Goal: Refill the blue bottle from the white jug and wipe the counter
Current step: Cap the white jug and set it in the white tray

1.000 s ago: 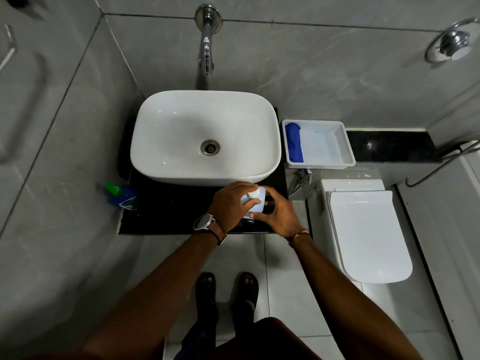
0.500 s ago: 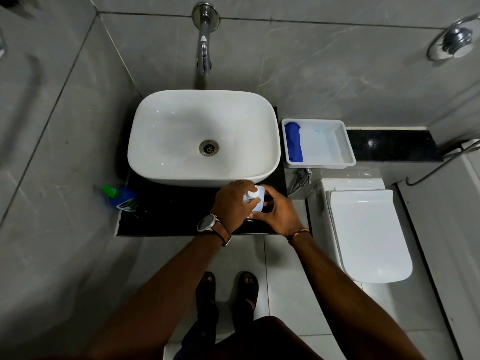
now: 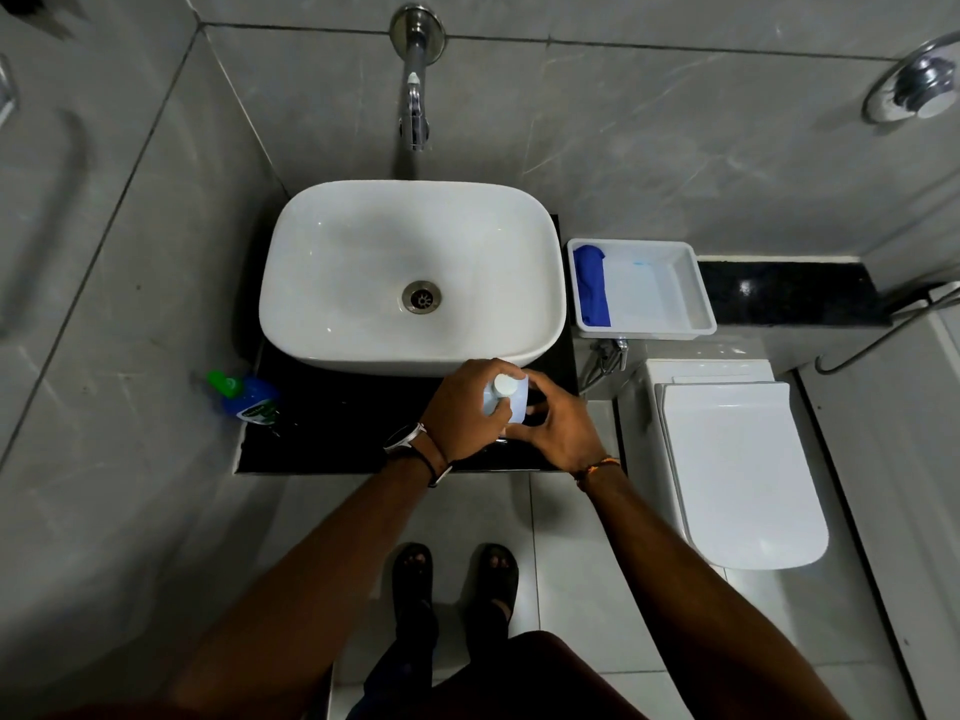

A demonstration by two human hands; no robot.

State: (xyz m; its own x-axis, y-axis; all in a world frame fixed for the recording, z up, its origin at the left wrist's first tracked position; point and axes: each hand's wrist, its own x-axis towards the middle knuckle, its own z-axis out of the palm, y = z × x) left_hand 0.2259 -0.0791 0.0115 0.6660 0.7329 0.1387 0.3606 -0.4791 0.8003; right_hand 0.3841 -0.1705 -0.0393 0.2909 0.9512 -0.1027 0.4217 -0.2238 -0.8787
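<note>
The white jug [image 3: 514, 405], capped in white, stands on the black counter [image 3: 332, 433] just in front of the basin. My left hand [image 3: 465, 407] grips it from the left, fingers wrapped over its body. My right hand [image 3: 558, 431] curls round its right and near side. The blue bottle [image 3: 249, 400] with a green top lies at the counter's left end, well apart from both hands. A folded blue cloth [image 3: 592, 285] lies in the white tray [image 3: 691, 298] to the right of the basin.
The white basin [image 3: 363, 272] fills most of the counter, under a wall tap [image 3: 414, 103]. A closed white toilet [image 3: 737, 475] stands at the right. My sandalled feet [image 3: 457, 569] are on the pale floor tiles below the counter edge.
Both hands stay on the white jug in the same spot. Only the view has shifted slightly.
</note>
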